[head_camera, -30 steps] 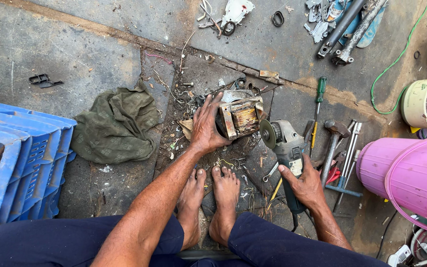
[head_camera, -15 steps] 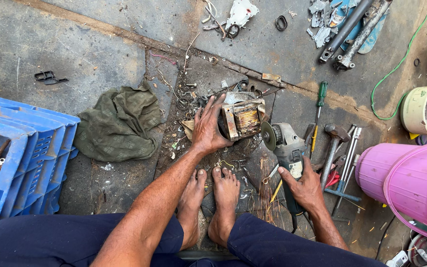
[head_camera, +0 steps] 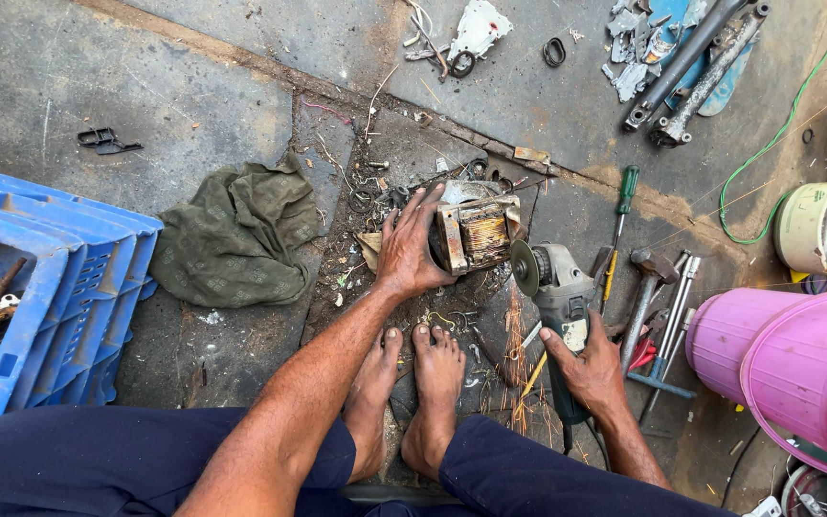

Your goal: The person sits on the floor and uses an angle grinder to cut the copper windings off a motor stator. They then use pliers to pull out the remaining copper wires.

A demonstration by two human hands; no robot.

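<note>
Bracing motor block [head_camera: 476,233] with left hand [head_camera: 412,251]; right hand [head_camera: 593,369] grips grinder [head_camera: 557,287]. Keep disc square, feet back.

You gripped a rusty, rough metal motor core [head_camera: 476,235]; your grinder [head_camera: 562,302] looked matt grey plastic, and the concrete floor [head_camera: 145,67] was dull and gritty.

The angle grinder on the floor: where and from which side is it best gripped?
Probably by the rear of the angle grinder, the narrow end away from the disc, coming from the person's side. The right hand already grips there. The disc points toward the rusty metal block under the left hand, so the front looks unsafe.
</note>
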